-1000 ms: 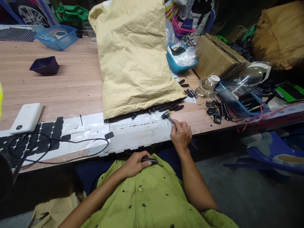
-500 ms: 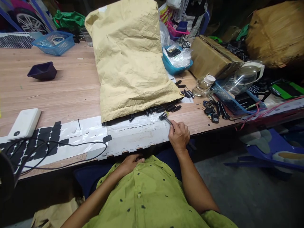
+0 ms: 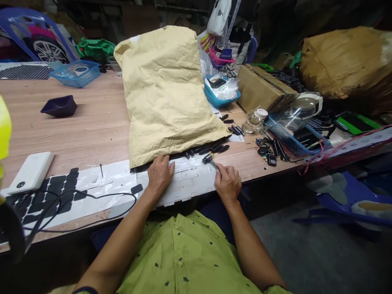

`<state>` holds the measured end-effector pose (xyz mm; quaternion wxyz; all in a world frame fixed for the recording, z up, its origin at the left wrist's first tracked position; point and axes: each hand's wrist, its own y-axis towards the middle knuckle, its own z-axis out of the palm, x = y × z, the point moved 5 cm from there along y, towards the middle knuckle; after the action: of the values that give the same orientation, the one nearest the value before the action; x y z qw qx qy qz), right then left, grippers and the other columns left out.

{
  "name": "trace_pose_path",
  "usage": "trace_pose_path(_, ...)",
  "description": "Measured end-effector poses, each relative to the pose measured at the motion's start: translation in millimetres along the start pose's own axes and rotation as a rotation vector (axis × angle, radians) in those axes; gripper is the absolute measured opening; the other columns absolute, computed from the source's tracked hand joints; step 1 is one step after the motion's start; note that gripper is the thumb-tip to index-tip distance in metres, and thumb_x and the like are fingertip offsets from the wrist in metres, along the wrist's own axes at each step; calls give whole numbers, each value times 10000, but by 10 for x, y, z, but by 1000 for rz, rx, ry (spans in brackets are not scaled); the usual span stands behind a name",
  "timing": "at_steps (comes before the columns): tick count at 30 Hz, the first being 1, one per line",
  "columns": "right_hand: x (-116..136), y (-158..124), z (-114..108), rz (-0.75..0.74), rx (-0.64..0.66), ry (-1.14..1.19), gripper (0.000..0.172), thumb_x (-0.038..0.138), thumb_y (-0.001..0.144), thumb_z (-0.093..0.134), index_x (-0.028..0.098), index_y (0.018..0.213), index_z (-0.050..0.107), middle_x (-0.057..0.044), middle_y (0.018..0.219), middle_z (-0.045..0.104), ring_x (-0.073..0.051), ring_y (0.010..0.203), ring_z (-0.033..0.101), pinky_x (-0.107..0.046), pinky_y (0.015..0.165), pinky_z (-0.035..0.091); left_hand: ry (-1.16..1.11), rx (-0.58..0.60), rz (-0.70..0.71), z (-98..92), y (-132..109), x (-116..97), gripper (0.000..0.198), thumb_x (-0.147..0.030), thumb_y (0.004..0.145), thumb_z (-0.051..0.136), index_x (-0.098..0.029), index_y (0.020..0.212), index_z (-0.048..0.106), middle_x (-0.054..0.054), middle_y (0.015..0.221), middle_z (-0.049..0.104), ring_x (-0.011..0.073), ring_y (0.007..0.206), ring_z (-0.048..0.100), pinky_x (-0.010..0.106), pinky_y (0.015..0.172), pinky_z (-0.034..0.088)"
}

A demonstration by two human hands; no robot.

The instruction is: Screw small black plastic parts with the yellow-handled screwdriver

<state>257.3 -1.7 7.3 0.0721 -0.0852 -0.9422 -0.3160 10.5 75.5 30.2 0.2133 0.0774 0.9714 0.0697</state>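
Head view: the left hand (image 3: pixel 159 174) lies palm down, fingers spread loosely and flat, on a pale, scuffed plastic strip (image 3: pixel 180 181) with a notched near edge. Its fingertips reach the bottom hem of a large, crinkled tan paper sack (image 3: pixel 170 92) that stands just beyond it on the wood-grain table (image 3: pixel 88 126).

The right hand (image 3: pixel 227 182) rests at the strip's right end, fingers curled in and pinching the thin metal shaft of a small screwdriver (image 3: pixel 210 160). The tool's stubby black handle, with a yellowish mark, points away from the hand toward the sack's hem.

Just beyond the right hand, a row of slim black glossy pieces (image 3: pixel 211 148) pokes out from under the sack. Further right of that hand lies a dark cluster of small key-fob-like parts (image 3: pixel 268 149), then a blue mesh basket (image 3: pixel 294 136) holding a clear rounded plastic shell, and a small clear jar with a white cap (image 3: pixel 255 119).

Left of the left hand, a thin black cable (image 3: pixel 101 196) loops over a white sheet bearing a grid of matte black squares (image 3: pixel 52 190); a smooth white rectangular power bank (image 3: pixel 31 172) sits further left. Well beyond it lies a dark, shallow angular tray (image 3: pixel 59 106) and a blue plastic basket (image 3: pixel 75 72).
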Motion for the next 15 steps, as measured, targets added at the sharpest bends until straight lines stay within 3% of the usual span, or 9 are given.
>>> trace_pose_path(4,-11,2,18,25,31,33,313,164,932,526,240,1135,753,-77,873,598,-231,816,468,-345,694,333,87,-12,-54,4,81,56,176,-312,922,563,-218,978,701,110,1024,672,309,955,646,369,739,487)
trace_pose_path(15,-24,11,25,16,40,-23,292,168,934,554,245,1124,763,-62,866,594,-222,824,467,-329,714,321,39,6,-74,7,114,165,139,-306,923,597,-239,1002,690,73,1037,668,279,949,650,355,744,484)
